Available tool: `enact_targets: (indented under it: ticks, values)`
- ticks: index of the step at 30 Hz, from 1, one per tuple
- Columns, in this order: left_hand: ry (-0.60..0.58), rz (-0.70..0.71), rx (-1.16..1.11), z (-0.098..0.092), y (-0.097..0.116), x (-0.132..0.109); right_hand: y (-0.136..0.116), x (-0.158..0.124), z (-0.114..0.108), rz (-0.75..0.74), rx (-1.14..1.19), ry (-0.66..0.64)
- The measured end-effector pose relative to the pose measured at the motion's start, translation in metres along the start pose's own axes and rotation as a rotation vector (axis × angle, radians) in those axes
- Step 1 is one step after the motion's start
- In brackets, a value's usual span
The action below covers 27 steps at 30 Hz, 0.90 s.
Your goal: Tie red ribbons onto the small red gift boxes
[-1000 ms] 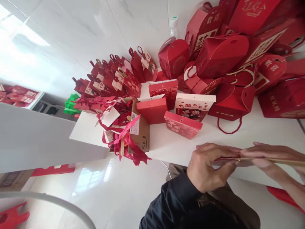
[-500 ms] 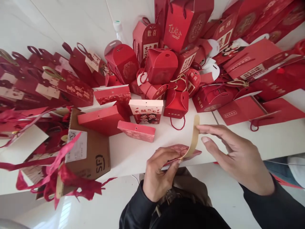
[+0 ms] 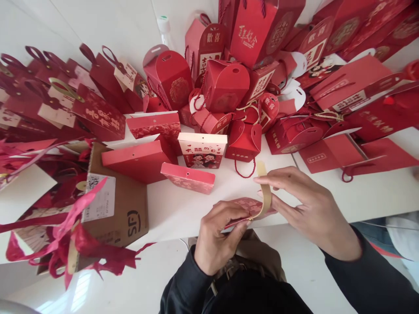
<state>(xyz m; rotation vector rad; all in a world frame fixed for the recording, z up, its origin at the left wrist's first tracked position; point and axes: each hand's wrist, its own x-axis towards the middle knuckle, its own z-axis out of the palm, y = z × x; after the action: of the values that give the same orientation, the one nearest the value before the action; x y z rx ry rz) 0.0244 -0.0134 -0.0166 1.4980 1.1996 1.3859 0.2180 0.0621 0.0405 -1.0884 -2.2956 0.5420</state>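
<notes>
My left hand [image 3: 220, 235] is closed on a small red patterned gift box [image 3: 247, 205], pinching its top edge near the table's front. A gold ribbon strap [image 3: 266, 198] rises in a curve from that pinched edge, its free end bent back to the left. My right hand [image 3: 303, 209] has the strap between index finger and thumb, the index crossing in front and the thumb tip partly hidden behind it. Just beyond stand a flat red box [image 3: 187, 179] with a hole in its top and a white-topped box [image 3: 202, 150] with a cartoon couple.
Red gift boxes with rope handles [image 3: 244, 137] crowd the back of the white table [image 3: 176, 213]. Dark red bags with loop handles [image 3: 101, 115] line the left. A cardboard carton [image 3: 121, 222] with red ribbons [image 3: 88, 244] sits at the front left.
My right hand has moved left, its fingers coming around the gold strap. The strap's free end has bent leftward. My left hand keeps its pinch on the box.
</notes>
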Motion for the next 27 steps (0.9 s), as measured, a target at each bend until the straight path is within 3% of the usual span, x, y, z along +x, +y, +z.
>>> enact_targets:
  ticks: [4, 10, 16, 27]
  values:
    - [-0.001, -0.019, -0.031, 0.0, -0.003, -0.001, -0.002, 0.005, -0.002, -0.032, -0.002, 0.013]
    - [0.028, -0.044, -0.065, 0.001, -0.004, -0.002, -0.014, 0.0, -0.001, 0.203, 0.179, -0.159]
    - [0.063, -0.038, -0.033, 0.002, -0.005, -0.002, -0.022, 0.002, 0.003, 0.356, 0.316, -0.21]
    - [0.063, -0.037, -0.03, 0.002, -0.008, -0.004, -0.022, 0.004, 0.004, 0.433, 0.473, -0.294]
